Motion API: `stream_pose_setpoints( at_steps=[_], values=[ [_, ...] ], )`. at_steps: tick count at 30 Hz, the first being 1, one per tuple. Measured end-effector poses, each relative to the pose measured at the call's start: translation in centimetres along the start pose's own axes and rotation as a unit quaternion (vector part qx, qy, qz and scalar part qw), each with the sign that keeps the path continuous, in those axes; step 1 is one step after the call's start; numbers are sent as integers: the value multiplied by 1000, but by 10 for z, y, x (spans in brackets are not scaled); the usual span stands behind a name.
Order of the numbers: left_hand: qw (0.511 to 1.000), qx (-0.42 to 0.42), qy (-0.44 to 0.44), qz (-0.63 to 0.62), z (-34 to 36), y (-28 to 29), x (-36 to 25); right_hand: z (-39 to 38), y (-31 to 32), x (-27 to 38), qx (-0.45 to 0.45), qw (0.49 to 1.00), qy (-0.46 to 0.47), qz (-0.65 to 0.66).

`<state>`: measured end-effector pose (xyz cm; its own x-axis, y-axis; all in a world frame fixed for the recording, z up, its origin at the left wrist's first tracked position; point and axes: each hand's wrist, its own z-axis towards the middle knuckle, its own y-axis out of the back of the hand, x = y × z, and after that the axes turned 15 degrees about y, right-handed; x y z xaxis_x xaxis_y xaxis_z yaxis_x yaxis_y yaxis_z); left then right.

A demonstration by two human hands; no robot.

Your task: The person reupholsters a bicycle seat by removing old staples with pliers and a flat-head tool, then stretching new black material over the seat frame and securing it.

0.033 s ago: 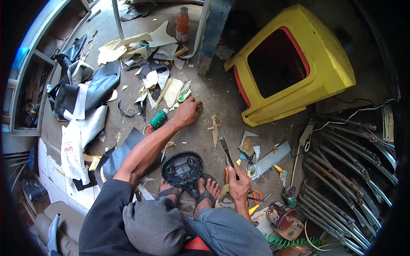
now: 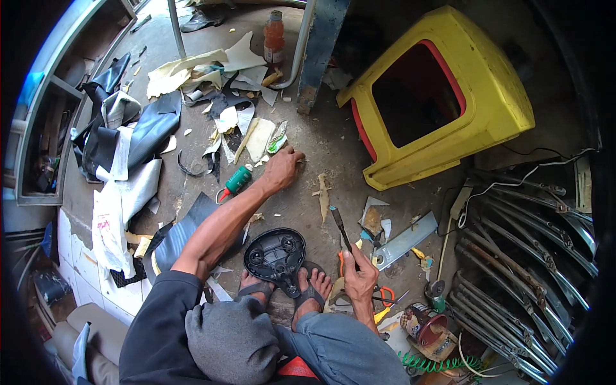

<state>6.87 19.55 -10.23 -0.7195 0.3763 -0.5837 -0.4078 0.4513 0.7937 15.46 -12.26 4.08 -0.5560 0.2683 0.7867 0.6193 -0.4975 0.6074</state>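
Seat base: black plastic saddle pan [image 2: 276,255] lay underside-up on the concrete floor [image 2: 321,141], its rear edge against the person's sandalled feet [image 2: 312,287], between the two arms.
Long axis: ran roughly from the feet up and away from the body, narrow end nearer the toes.
Right hand: right hand [image 2: 360,277] was closed around the handle of a dark-bladed hand tool [image 2: 340,228], probably a screwdriver or a knife, too small to tell; blade pointed up and to the left, away from the body.
Tool to pan: tip stood just to the right of the pan, near but not touching.
Left hand: left hand [image 2: 282,168] was stretched well forward, fingers spread and pressed flat on the floor, holding nothing.
Near left hand: green-handled tool [image 2: 236,181] just to its left, foam and paper scraps [image 2: 260,138] beyond the fingertips.
Nearer hand: right hand sat closer to the pan; left hand was well apart from it, up the floor.
Surroundings: yellow plastic stool [image 2: 449,90] tipped on its side at upper right, chrome rods [image 2: 532,256] stacked at right, orange-handled pliers [image 2: 384,296] beside the right wrist.
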Motion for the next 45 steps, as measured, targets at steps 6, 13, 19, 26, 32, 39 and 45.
stream_pose_setpoints(
  at_steps=[6, 13, 19, 26, 32, 39, 45],
  values=[
    [997, 6, 50, -62, -4, 0, 9, 1, -8, 2, 24, 1000, -6, 15],
    [758, 168, 162, -609, -85, 61, -73, 3, -5, -2, 7, 1000, -5, 7],
    [762, 168, 145, -608, -116, 71, -88, 8, -8, -2, 23, 1000, 15, 10],
    [767, 180, 133, -602, -122, 66, -85, 6, -9, -2, 5, 1000, 21, 15],
    [754, 203, 142, -609, -126, 66, -86, 10, -6, 10, 22, 1000, 20, -1],
    [808, 186, 112, -547, -125, 67, -82, 11, -3, 13, 27, 998, 53, -38],
    [825, 222, 97, -510, -127, 81, -79, 7, -2, 9, 25, 996, 78, -41]
  ],
)
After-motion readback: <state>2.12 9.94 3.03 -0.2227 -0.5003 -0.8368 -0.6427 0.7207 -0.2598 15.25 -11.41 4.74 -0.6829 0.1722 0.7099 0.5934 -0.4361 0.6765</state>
